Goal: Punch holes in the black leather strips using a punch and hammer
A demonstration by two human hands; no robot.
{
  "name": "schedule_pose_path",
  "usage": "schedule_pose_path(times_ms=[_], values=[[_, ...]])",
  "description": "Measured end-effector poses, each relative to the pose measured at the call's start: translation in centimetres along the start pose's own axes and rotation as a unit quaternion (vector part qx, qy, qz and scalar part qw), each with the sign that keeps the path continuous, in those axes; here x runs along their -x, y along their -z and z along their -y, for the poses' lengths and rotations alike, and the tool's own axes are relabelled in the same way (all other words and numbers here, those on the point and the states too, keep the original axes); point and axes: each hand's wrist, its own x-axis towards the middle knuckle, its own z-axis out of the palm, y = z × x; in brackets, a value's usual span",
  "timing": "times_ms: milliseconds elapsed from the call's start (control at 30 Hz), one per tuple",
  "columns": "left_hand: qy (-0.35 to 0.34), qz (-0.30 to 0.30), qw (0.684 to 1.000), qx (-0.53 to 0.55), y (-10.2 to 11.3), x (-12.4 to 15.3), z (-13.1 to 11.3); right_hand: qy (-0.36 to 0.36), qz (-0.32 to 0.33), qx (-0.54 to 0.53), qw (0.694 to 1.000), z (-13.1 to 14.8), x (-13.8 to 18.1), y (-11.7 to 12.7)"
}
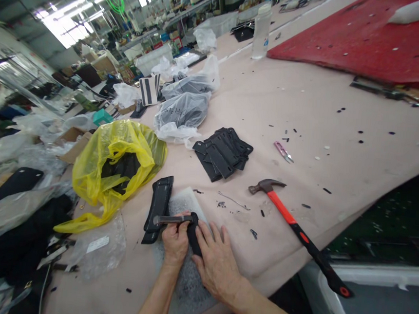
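Note:
My left hand (174, 242) is closed around a metal punch tool (170, 219) that lies across a black leather strap (192, 234). My right hand (217, 262) lies flat with fingers spread, pressing that strap down on a translucent cutting pad (185, 204). A short stack of black leather pieces (158, 207) sits just left of the punch. Up the table lies a fanned pile of black leather pieces (222, 153).
A hammer with a red and black handle (298, 231) lies to the right, its handle past the table edge. Small thread snips (283, 151) lie beyond it. A yellow plastic bag (115, 166), grey bagged goods (182, 109) and a water bottle (261, 30) stand further off. A red mat (370, 39) covers the far right.

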Motion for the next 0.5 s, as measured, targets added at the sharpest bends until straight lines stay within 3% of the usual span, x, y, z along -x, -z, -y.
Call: schedule_pose_path(times_ms=[233,367,500], values=[[-0.068,-0.012,0.995,-0.065,-0.4,-0.1,-0.2,-0.006,0.002,-0.015,1.000,0.2,0.0,-0.2],[-0.114,-0.007,0.989,-0.089,-0.8,-0.2,-0.1,0.011,-0.003,-0.049,0.999,-0.5,-0.1,1.3],[-0.113,0.004,0.990,-0.089,-1.1,-0.2,0.1,-0.050,-0.127,0.008,0.991,-5.1,0.0,5.8]])
